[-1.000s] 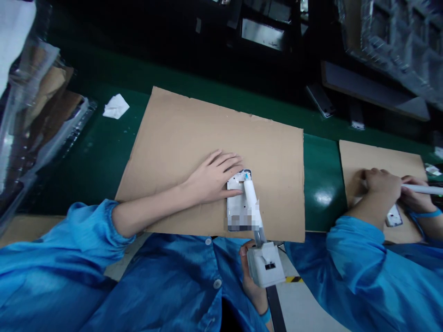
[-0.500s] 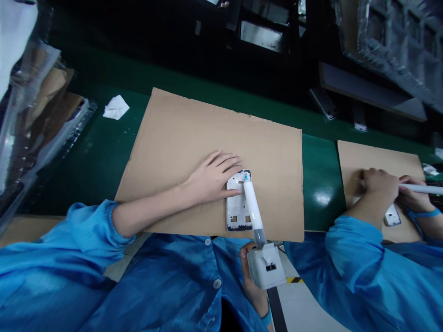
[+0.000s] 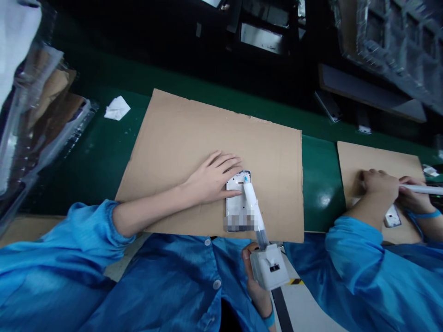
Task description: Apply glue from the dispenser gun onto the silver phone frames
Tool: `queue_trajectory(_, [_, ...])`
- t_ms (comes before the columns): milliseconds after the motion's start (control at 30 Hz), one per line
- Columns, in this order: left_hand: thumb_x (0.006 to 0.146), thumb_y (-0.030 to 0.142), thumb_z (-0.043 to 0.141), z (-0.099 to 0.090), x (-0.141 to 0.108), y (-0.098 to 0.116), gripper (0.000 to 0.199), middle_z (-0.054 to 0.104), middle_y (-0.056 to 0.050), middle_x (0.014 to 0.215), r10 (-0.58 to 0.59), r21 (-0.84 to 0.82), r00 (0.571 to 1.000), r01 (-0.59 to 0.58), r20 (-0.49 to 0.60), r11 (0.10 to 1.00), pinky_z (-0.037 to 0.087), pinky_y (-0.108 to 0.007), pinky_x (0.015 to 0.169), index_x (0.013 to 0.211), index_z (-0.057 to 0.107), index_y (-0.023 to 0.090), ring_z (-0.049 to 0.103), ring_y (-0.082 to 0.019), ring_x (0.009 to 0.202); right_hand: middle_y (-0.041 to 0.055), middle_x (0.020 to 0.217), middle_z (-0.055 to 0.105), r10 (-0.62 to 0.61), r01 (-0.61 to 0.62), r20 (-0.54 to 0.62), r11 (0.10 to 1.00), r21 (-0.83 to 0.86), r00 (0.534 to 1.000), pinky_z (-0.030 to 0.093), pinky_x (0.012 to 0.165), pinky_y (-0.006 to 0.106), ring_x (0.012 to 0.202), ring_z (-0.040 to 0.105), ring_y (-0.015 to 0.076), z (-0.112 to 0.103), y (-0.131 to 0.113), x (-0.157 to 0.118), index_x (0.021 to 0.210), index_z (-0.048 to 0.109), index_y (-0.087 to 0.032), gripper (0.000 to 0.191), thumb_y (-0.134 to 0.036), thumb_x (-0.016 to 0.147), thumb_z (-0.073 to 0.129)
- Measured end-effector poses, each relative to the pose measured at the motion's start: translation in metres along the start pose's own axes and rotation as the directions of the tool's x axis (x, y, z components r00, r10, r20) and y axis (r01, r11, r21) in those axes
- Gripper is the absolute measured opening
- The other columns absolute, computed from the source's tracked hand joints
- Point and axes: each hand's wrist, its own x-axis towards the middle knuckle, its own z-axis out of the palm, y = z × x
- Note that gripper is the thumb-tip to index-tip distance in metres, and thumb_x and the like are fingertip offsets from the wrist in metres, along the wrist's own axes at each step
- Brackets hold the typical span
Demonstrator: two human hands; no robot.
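A white phone frame (image 3: 237, 203) lies on a brown cardboard sheet (image 3: 187, 124). My left hand (image 3: 216, 177) rests flat with its fingers stretched out, the fingertips at the frame's upper left edge and the thumb across its left side. My right hand (image 3: 254, 281), low in the view, is wrapped round a glue gun (image 3: 272, 267), whose grey-white body partly covers the fingers. The gun's white tube (image 3: 251, 196) slants up over the frame's right side. Its blue tip (image 3: 246, 179) is by the frame's top right; whether it touches is unclear.
A co-worker's hands (image 3: 380, 186) work over another cardboard sheet (image 3: 377, 152) at right. Crumpled white paper (image 3: 117, 108) lies on the green table (image 3: 100, 143). Plastic-wrapped stacks (image 3: 44, 110) stand left; clear trays (image 3: 398, 41) and dark phone parts (image 3: 328, 105) are at the back right.
My right hand and the glue gun's body have shifted slightly right, with the tip a touch lower. My left hand and the phone frame have stayed put.
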Motion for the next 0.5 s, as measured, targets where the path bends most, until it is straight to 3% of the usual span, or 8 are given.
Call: queue_trajectory(500, [0.116, 0.07, 0.056, -0.004, 0.0, 0.0, 0.071, 0.049, -0.013, 0.182, -0.022, -0.025, 0.999, 0.022, 0.025, 0.999, 0.015, -0.057, 0.147, 0.166, 0.059, 0.02, 0.039, -0.033, 0.173, 0.0058, 0.066, 0.049, 0.002, -0.003, 0.004, 0.999, 0.035, 1.0, 0.028, 0.071, 0.035, 0.062, 0.044, 0.0098, 0.012, -0.021, -0.019, 0.064, 0.055, -0.012, 0.039, -0.003, 0.101, 0.062])
